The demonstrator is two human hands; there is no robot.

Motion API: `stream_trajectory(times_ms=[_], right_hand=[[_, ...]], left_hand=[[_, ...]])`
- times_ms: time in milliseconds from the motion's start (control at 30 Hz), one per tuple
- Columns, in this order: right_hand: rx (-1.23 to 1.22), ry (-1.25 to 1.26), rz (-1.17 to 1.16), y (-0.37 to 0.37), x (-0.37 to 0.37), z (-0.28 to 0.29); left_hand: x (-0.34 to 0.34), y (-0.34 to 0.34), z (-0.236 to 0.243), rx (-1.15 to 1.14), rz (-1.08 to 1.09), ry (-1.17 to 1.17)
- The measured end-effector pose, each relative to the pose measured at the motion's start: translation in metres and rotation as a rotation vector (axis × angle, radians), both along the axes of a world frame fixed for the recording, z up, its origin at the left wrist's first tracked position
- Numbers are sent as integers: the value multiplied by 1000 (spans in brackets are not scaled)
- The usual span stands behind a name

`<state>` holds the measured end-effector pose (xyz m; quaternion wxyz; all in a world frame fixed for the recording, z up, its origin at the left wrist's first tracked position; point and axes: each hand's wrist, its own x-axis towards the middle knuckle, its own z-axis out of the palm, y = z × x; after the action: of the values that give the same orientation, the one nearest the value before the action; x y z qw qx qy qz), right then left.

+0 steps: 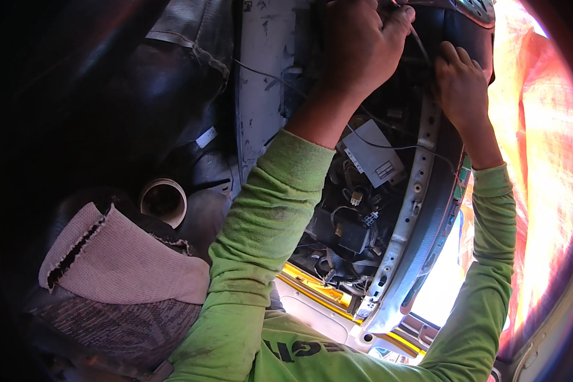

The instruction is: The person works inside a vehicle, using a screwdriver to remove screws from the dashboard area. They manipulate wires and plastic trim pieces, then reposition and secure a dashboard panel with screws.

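Note:
My left hand (363,51) is raised at the top of the head view, thumb and fingers pinched on a thin grey wire (419,43). From there the wire slants down toward my right hand (461,83), whose fingers are curled at the dark dashboard edge. The right fingertips are partly hidden, so I cannot tell what they grip. Below both hands lies the opened dashboard cavity of a vehicle, with a silver box (372,153), loose connectors (356,198) and a perforated metal rail (414,184). Another thin cable (388,147) crosses the cavity behind my left wrist.
A pale ribbed cloth (130,258) lies at the lower left, beside a round cream-coloured tube or cup (163,202). Dark padded material (194,38) fills the upper left. A bright orange-red sheet (541,127) hangs on the right. A yellow edge (318,290) runs below the cavity.

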<state>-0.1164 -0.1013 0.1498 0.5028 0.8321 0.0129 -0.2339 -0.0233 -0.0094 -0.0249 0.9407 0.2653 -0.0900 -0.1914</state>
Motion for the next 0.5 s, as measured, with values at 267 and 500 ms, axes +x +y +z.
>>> stream_trajectory(times_ms=[267, 500], right_hand=[[29, -41, -116, 2, -1, 5], [179, -326, -58, -3, -11, 7]], left_hand=[[2, 2, 1, -54, -50, 41], [-2, 1, 2, -134, -129, 110]])
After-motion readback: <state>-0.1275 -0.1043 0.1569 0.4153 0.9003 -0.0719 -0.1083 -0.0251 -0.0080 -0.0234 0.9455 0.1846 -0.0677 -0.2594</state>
